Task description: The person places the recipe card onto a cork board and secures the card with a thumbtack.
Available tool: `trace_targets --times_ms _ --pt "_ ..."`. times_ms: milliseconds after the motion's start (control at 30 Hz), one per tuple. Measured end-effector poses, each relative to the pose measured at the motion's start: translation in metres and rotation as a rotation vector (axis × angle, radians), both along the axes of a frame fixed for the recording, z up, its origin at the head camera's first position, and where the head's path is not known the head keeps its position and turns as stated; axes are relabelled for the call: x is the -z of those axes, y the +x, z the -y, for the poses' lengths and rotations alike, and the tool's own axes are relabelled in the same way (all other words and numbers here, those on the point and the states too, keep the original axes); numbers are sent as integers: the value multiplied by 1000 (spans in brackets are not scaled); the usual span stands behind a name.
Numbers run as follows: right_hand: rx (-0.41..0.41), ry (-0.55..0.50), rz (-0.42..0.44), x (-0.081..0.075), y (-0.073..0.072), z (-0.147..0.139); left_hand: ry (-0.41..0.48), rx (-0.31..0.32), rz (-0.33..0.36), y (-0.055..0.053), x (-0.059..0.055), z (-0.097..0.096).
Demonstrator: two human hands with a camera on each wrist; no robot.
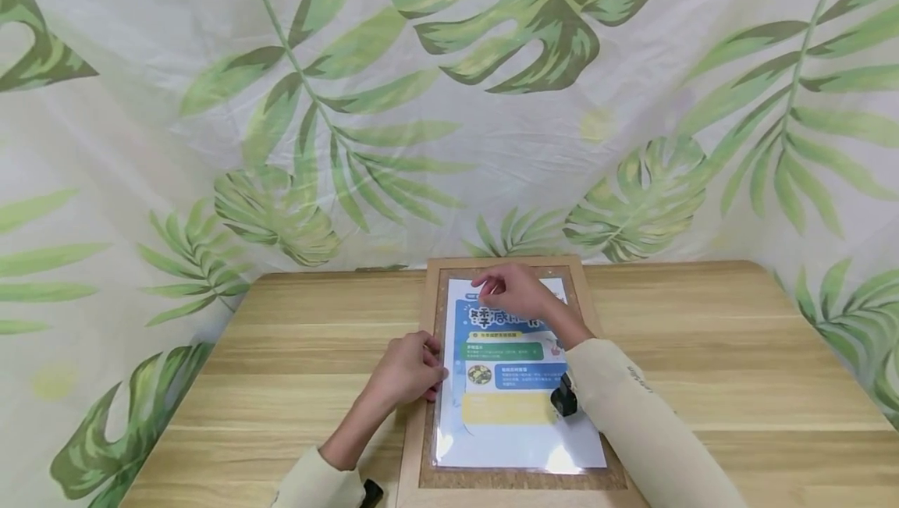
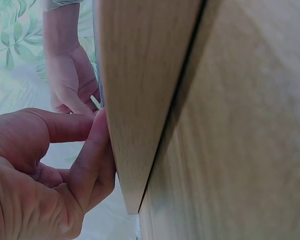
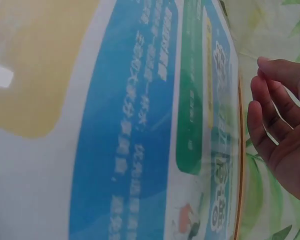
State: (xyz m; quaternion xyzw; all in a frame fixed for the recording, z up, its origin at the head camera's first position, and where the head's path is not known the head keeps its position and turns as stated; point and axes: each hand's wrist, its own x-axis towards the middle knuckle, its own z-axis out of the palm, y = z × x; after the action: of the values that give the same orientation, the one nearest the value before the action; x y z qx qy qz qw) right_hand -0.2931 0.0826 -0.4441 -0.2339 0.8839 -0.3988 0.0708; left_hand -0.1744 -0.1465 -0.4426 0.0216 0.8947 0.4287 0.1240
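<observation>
A laminated poster with blue, green and yellow panels lies on a wood-framed cork board. At its left edge is my left hand, thumb and finger pinching right at the sheet's side. In the left wrist view, those fingertips of the left hand meet beside the board's wooden frame. My right hand is over the poster's top, fingers curled. The right wrist view shows that hand with thumb and index tips together; nothing is visible between them. Printed text fills the poster there.
The board rests on a wood-grain table, its far end near the table's back edge. Behind stands a leaf-patterned cloth. A small black wrist camera on the right sleeve overlaps the poster's right side.
</observation>
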Motion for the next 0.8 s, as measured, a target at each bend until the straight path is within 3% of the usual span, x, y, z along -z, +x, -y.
trace_targets --times_ms 200,800 --pt "-29 -3 14 7 -3 8 0 -1 9 1 0 0" --pt "-11 14 41 14 -15 17 -8 17 -5 0 2 1"
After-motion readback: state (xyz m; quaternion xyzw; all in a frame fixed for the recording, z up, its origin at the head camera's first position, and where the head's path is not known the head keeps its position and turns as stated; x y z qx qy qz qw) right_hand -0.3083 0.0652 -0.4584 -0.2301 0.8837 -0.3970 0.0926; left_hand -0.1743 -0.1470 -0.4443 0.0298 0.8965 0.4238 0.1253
